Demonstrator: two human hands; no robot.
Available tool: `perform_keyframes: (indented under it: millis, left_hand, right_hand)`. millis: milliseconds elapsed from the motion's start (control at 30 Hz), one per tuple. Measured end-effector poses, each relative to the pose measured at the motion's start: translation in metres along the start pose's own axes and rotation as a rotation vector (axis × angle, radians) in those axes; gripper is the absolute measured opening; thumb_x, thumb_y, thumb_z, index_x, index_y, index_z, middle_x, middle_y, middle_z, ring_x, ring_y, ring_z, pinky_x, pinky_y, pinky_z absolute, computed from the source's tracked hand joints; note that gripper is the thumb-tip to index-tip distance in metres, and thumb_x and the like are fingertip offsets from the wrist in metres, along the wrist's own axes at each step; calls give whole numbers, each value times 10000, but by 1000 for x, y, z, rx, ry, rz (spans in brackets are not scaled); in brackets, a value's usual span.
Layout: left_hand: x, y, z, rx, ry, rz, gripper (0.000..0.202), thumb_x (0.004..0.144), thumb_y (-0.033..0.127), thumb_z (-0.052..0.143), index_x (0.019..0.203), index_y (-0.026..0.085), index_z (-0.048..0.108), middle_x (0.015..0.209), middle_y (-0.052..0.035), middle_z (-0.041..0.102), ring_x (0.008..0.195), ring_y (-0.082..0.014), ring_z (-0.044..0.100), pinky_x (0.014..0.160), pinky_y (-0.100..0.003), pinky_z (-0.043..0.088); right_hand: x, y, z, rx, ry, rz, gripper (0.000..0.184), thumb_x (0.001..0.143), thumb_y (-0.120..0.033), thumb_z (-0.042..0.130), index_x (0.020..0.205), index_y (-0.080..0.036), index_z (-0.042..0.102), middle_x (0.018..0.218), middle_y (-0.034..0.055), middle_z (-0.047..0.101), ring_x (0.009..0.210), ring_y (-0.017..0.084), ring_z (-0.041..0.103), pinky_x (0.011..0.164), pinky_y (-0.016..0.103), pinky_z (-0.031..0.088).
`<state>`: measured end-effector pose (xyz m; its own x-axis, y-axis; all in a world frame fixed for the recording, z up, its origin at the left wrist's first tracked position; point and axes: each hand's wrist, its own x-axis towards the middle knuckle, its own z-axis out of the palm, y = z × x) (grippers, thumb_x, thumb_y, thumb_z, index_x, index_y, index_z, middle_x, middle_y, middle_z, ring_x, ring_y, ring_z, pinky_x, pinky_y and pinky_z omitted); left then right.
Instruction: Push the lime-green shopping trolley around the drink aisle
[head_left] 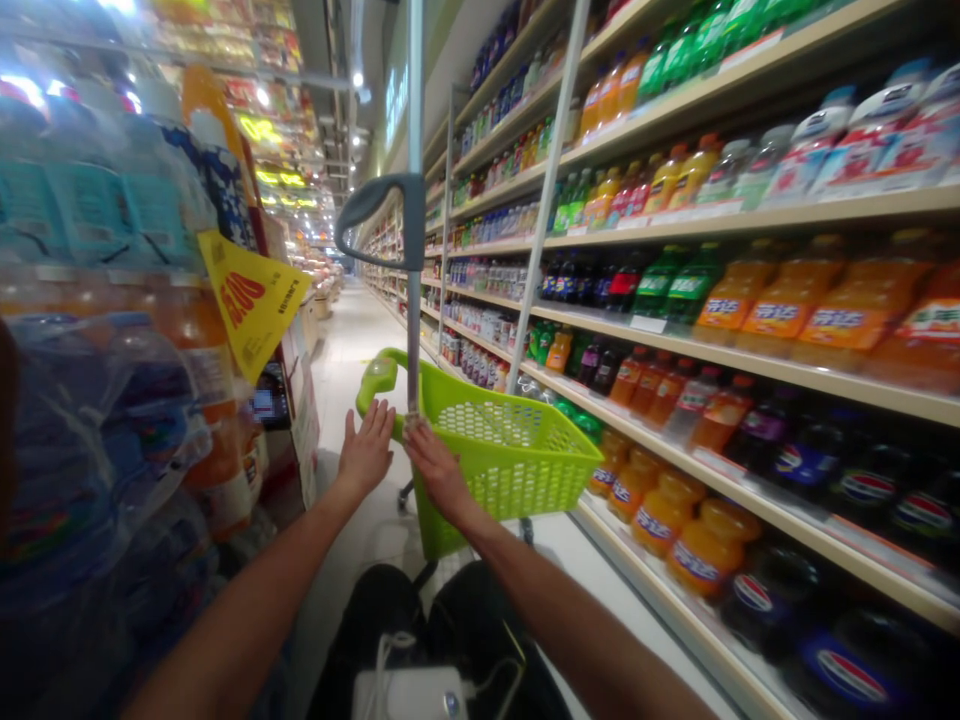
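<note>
- The lime-green basket (517,470) is at the centre of the frame, with perforated walls and dark casters below.
- A grey pole (414,330) rises from the basket's near left end to the top of the frame, with a dark grey loop handle (415,220) at upper centre.
- The left hand (367,447), left of the pole's foot, is unclenched, fingers stretched towards the basket's rim; I cannot tell whether they touch it.
- The right hand (437,468) has its fingertips at the pole's foot; I cannot tell whether they grip it.
- At bottom centre, a white device (411,695) with a white cable lies over the person's dark-clothed legs.
- Shelves (750,364) of bottled drinks fill the right of the frame.
- Stacked bottles (82,205) and a yellow price sign (255,300) occupy the left; a pale floor (341,330) runs between.
</note>
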<state>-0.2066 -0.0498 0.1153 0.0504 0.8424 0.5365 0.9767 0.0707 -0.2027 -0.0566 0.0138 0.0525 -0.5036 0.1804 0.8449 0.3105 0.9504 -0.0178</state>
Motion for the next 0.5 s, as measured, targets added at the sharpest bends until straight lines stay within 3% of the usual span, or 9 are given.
perform_keyframes:
  millis: [67,233,300,367,500]
  left_hand:
    - [0,0,1,3,2,5,656,765,217,424,1385,130,228,1470,-107,175,1366,-240,115,1073,-550,69]
    - [0,-1,0,2,1,11,664,758,203,407,1388,127,213,1471,-108,173,1363,-242,125,1065,-557,89]
    - [0,-1,0,-5,0,7,663,756,200,407,1388,135,217,1467,-109,187,1362,-246,131,1064,-557,94]
    - [0,-1,0,-12,3,3,658,757,198,408,1387,141,225,1466,-107,194,1361,-244,139,1066,-552,96]
    - [1,0,0,-14,9,1,641,762,193,406,1379,133,246,1464,-108,197,1360,-242,146,1066,-554,96]
  right_hand:
    - [-4,3,5,-19,-19,-14,347,913,-143,359,1209,-196,532,1309,71,484,1319,184,263,1055,437,327]
    - [-64,8,20,-45,-158,-23,338,915,-158,359,1202,-174,536,1237,86,550,1265,174,371,1018,396,385]
    - [-72,7,18,-30,-180,-43,335,913,-156,359,1188,-183,548,1229,82,557,1260,164,378,1009,375,398]
    - [-59,5,10,-9,-133,-40,337,911,-151,365,1192,-197,545,1262,74,530,1284,166,338,1015,382,392]
    - [3,3,-5,26,37,19,364,912,-141,352,1237,-204,505,1351,57,433,1333,165,219,1087,421,279]
